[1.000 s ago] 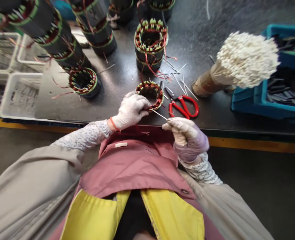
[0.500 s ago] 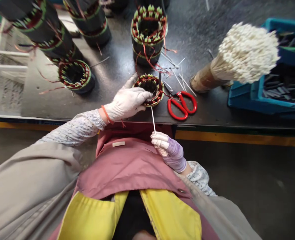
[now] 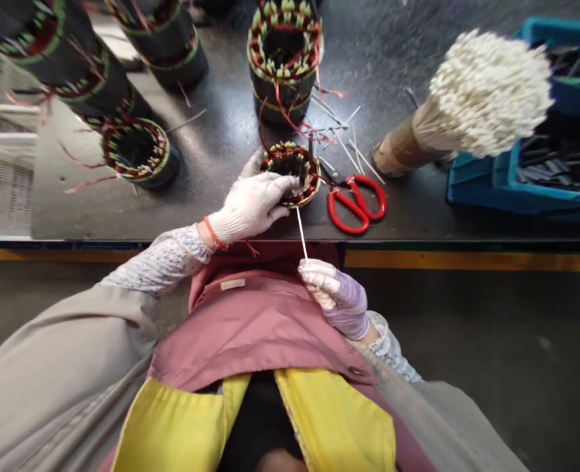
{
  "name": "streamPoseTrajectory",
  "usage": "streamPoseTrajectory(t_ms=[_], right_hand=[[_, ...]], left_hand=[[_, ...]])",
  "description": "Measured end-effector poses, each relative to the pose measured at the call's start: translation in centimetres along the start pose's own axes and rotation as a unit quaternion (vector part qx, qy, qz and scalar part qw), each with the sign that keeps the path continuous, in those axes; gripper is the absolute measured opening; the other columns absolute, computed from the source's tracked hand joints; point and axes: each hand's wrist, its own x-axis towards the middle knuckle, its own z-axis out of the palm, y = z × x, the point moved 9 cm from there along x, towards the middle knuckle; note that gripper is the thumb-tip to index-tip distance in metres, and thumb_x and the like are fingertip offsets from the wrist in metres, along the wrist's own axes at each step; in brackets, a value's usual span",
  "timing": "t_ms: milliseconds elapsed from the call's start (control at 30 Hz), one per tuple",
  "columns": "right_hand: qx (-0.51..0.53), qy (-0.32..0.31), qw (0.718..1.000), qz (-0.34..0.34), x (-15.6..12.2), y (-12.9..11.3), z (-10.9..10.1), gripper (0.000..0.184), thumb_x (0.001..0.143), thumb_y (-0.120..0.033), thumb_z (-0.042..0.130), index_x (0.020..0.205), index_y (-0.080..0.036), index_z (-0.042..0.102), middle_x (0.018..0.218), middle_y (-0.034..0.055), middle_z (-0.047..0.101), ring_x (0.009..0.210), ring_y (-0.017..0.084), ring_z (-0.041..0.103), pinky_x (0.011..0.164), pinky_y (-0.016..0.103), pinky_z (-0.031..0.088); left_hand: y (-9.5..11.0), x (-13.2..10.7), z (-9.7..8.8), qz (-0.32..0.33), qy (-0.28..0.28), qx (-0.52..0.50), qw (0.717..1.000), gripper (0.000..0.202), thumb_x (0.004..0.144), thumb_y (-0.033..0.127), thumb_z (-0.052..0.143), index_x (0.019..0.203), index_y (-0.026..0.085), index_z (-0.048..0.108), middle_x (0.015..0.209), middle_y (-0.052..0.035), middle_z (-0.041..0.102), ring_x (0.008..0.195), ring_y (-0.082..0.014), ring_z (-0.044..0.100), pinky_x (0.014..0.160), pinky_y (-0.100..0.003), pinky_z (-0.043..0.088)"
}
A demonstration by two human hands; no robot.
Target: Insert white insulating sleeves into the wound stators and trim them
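Wound stator (image 3: 290, 176), red and green windings, sits near the front edge of the dark workbench (image 3: 97, 210), its rim clamped by the white-gloved left hand (image 3: 253, 203). Right hand (image 3: 333, 298), also gloved, purple over the back, pinches a thin white stick (image 3: 301, 233) between fingers and thumb; stick tip reaches the stator's 6 o'clock rim (contact unclear from here). Red-handled scissors (image 3: 353, 206) lie just beside at 3 o'clock. Second stator (image 3: 137, 151) stands at 9 o'clock, third stator (image 3: 284, 65) at 12 o'clock.
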Motion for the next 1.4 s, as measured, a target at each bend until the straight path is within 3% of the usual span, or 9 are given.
streamPoseTrajectory(t_ms=[133, 267, 500, 667, 767, 933, 1133, 1300, 1400], right_hand=[[-0.007, 0.010, 1.000, 0.023, -1.0, 1.1, 0.2, 0.038, 0.091, -0.007, 0.061, 0.122, -0.028, 0.069, 0.119, 0.0053, 0.075, 0.112, 0.019, 0.073, 0.096, 0.035, 0.064], [-0.007, 0.014, 0.999, 0.043, 0.9, 3.3, 1.1, 0.026, 0.094, -0.015, 0.062, 0.115, -0.026, 0.072, 0.113, 0.0056, 0.077, 0.107, 0.018, 0.074, 0.091, 0.030, 0.065], [0.073, 0.162, 0.975, 0.132, 5.4, 7.1, 1.4, 0.018, 0.091, -0.035, 0.068, 0.104, -0.022, 0.071, 0.093, 0.0031, 0.078, 0.083, 0.016, 0.076, 0.081, 0.030, 0.066], [0.010, 0.121, 0.986, 0.114, 6.0, 4.4, 0.7, 0.008, 0.085, -0.027, 0.073, 0.081, -0.021, 0.070, 0.090, 0.0035, 0.074, 0.085, 0.016, 0.071, 0.080, 0.031, 0.061], [-0.018, 0.103, 0.988, 0.115, 6.9, 4.0, 0.4, 0.009, 0.084, -0.024, 0.073, 0.078, -0.021, 0.068, 0.084, 0.0017, 0.071, 0.079, 0.015, 0.068, 0.077, 0.030, 0.059], [-0.029, 0.084, 0.972, 0.217, 8.2, 7.3, 1.1, 0.023, 0.083, -0.037, 0.073, 0.070, -0.019, 0.065, 0.067, 0.0001, 0.066, 0.063, 0.013, 0.060, 0.064, 0.028, 0.053], [-0.011, 0.076, 0.974, 0.212, 7.7, 6.3, 0.9, 0.015, 0.082, -0.030, 0.072, 0.073, -0.020, 0.066, 0.075, 0.0007, 0.070, 0.070, 0.014, 0.063, 0.071, 0.029, 0.053], [-0.016, 0.067, 0.959, 0.274, 7.9, 8.6, 1.3, 0.029, 0.080, -0.044, 0.074, 0.069, -0.019, 0.065, 0.067, 0.0014, 0.066, 0.063, 0.014, 0.060, 0.067, 0.030, 0.052], [-0.018, 0.051, 0.965, 0.258, 8.0, 8.4, 1.4, 0.028, 0.080, -0.043, 0.074, 0.069, -0.019, 0.064, 0.067, 0.0013, 0.066, 0.064, 0.015, 0.060, 0.068, 0.031, 0.052]], left_hand=[[-0.1, 0.5, -0.2, -0.006, 0.001, -0.003, 1.000, 0.045, 0.091, 0.035, 0.062, 0.133, 0.022, 0.060, 0.123, -0.0085, 0.072, 0.121, -0.0289, 0.065, 0.120, -0.057, 0.035], [-0.2, 0.2, -0.2, -0.009, 0.024, -0.022, 0.999, 0.043, 0.091, 0.037, 0.063, 0.131, 0.022, 0.061, 0.128, -0.0085, 0.071, 0.123, -0.0281, 0.065, 0.123, -0.057, 0.031], [-0.7, -1.5, -0.2, -0.062, 0.166, -0.125, 0.976, 0.044, 0.097, 0.031, 0.057, 0.140, 0.020, 0.054, 0.112, -0.0061, 0.078, 0.121, -0.0200, 0.067, 0.129, -0.050, 0.020], [0.6, -1.8, -0.2, 0.063, 0.247, -0.055, 0.966, 0.022, 0.101, 0.033, 0.054, 0.102, 0.028, 0.075, 0.104, 0.0005, 0.080, 0.110, -0.0176, 0.072, 0.126, -0.053, 0.023], [0.6, -1.6, 0.1, 0.089, 0.253, -0.039, 0.963, 0.022, 0.101, 0.034, 0.054, 0.100, 0.030, 0.076, 0.103, 0.0020, 0.080, 0.108, -0.0161, 0.073, 0.124, -0.052, 0.027], [0.7, -1.6, 0.0, 0.090, 0.250, -0.030, 0.964, 0.027, 0.102, 0.037, 0.051, 0.097, 0.029, 0.076, 0.103, 0.0007, 0.080, 0.106, -0.0158, 0.073, 0.120, -0.051, 0.035], [0.9, -2.0, -0.1, 0.108, 0.282, -0.040, 0.952, 0.024, 0.102, 0.033, 0.052, 0.100, 0.029, 0.075, 0.102, 0.0005, 0.080, 0.102, -0.0145, 0.074, 0.118, -0.048, 0.037], [0.9, -2.0, 0.0, 0.108, 0.277, -0.040, 0.954, 0.025, 0.102, 0.034, 0.051, 0.099, 0.028, 0.075, 0.104, -0.0001, 0.080, 0.104, -0.0154, 0.074, 0.117, -0.048, 0.037], [0.8, -1.9, 0.1, 0.096, 0.265, -0.049, 0.958, 0.025, 0.102, 0.033, 0.051, 0.099, 0.028, 0.075, 0.103, -0.0011, 0.080, 0.103, -0.0154, 0.074, 0.116, -0.047, 0.038]])
